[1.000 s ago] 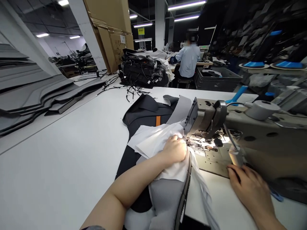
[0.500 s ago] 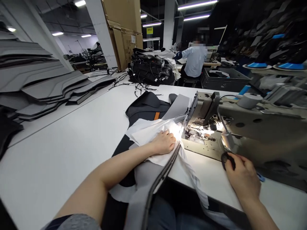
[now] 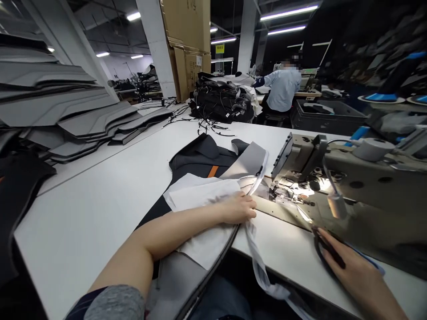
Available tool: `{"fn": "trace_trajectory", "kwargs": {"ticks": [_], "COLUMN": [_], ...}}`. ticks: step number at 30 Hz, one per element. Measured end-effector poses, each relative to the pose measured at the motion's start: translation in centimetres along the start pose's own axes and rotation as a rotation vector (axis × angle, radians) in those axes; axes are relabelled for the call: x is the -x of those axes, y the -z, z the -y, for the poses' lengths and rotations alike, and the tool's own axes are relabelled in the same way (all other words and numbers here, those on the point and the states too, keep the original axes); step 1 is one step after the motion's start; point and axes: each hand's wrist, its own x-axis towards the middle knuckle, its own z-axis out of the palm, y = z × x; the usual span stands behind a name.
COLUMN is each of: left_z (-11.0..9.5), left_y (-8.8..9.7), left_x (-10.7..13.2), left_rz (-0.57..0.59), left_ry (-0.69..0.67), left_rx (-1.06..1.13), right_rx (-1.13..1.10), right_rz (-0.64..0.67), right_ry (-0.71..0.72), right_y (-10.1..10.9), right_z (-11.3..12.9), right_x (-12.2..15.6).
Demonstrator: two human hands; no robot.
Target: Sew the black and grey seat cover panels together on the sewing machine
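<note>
My left hand (image 3: 238, 208) lies with its fingers curled over the edge of the sewn piece, gripping white fabric (image 3: 200, 191) beside the sewing machine. Beneath and around that fabric spread grey and dark cloth panels (image 3: 203, 155), one with an orange tab (image 3: 212, 171). A white strip (image 3: 258, 262) hangs from near my fingers over the table's front edge. In my right hand (image 3: 353, 266) is a pair of scissors (image 3: 312, 223), its blades pointing towards the lit needle area of the sewing machine (image 3: 367, 195). The cloth lies to the left of the needle area.
Stacked grey panels (image 3: 86, 104) rise at the left of the white table (image 3: 100, 191). Behind the work is a dark heap of pieces (image 3: 223, 98) with loose cords. A co-worker (image 3: 282, 89) sits farther back, near a grey bin (image 3: 327, 118). A thread cone (image 3: 372, 149) stands on the machine.
The cloth and my left hand have shifted away from the needle area, towards me. My right hand, earlier at a black object by the machine, now shows scissors with blades towards the needle.
</note>
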Motion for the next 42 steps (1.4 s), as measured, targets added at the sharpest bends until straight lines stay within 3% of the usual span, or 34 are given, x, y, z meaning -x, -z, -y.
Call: {"fn": "trace_trajectory", "kwargs": {"ticks": [3, 5, 8, 13, 19, 23, 26, 30, 33, 35, 38, 40, 42], "left_z": [1.5, 2.2, 2.6, 2.9, 3.2, 3.2, 3.4, 3.7, 4.1, 4.4, 4.2, 3.7, 3.2], "left_y": [-0.9, -0.9, -0.6, 0.0, 0.3, 0.6, 0.6, 0.8, 1.0, 0.9, 0.6, 0.4, 0.5], "left_x": [0.8, 1.2, 1.6, 2.3, 2.7, 2.7, 2.8, 3.3, 3.4, 3.1, 2.3, 1.7, 1.5], "left_rz": [-0.328, -0.439, -0.473, -0.468, -0.452, -0.444, -0.455, -0.366, -0.272, -0.230, -0.175, -0.122, -0.068], "left_ry": [0.233, 0.353, 0.384, 0.387, 0.309, 0.373, 0.382, 0.294, 0.324, 0.405, 0.669, 0.823, 0.871], "left_rx": [0.241, 0.394, 0.561, 0.644, 0.644, 0.695, 0.674, 0.540, 0.435, 0.365, 0.208, 0.109, 0.071], "right_rx": [-0.061, -0.069, -0.103, -0.148, -0.116, -0.081, -0.070, -0.104, -0.124, -0.135, -0.090, -0.044, -0.028], "right_rz": [-0.015, 0.021, 0.112, 0.168, 0.208, 0.214, 0.221, 0.210, 0.259, 0.301, 0.250, 0.179, 0.123], "right_ry": [0.085, 0.135, 0.238, 0.268, 0.331, 0.376, 0.339, 0.134, -0.028, -0.081, -0.111, -0.130, -0.131], "right_y": [-0.4, -0.8, -1.8, -3.1, -3.5, -3.0, -2.0, 0.0, 2.2, 3.8, 5.2, 5.2, 4.6], "right_z": [2.1, 3.9, 7.3, 12.2, 13.8, 12.9, 10.8, 4.9, 0.2, -2.0, -3.7, -4.0, -4.1], "right_x": [-0.5, -1.9, -4.5, -7.2, -8.8, -8.2, -6.5, -2.4, 1.0, 2.1, 1.3, -0.2, -1.8]}}
